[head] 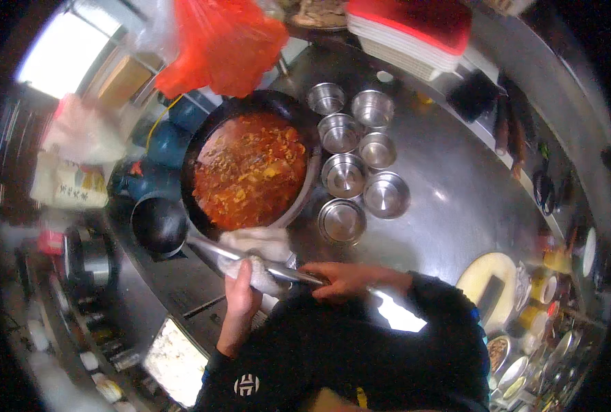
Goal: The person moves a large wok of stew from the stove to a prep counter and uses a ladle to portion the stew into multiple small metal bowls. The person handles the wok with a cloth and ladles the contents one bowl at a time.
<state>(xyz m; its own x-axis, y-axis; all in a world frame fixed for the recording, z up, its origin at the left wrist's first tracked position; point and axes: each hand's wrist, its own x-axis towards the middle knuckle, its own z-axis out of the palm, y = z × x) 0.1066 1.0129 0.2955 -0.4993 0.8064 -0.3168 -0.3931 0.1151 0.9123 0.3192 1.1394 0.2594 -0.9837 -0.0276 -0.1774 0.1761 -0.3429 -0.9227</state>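
My left hand (pixel 242 294) grips a whitish cloth (pixel 259 244) around the metal handle of a ladle, its thumb lying on top. Near the end of that handle, my right hand (pixel 336 280) is closed on it. The ladle's dark bowl (pixel 160 224) hangs at the left, outside the wok. In front of me a large black wok (pixel 195 206) holds a red, oily stew (pixel 251 170) with chopped pieces. The cloth also covers the near edge of the wok. Several small round steel bowls (pixel 342 176) stand to the right of the wok, and nothing shows inside them.
A steel counter (pixel 449 201) spreads to the right. On it lies a round cutting board (pixel 475 278) with a cleaver (pixel 491 296). A red plastic bag (pixel 223 46) hangs beyond the wok. Stacked containers (pixel 408 36) stand at the back; a white-filled tray (pixel 177 360) is at lower left.
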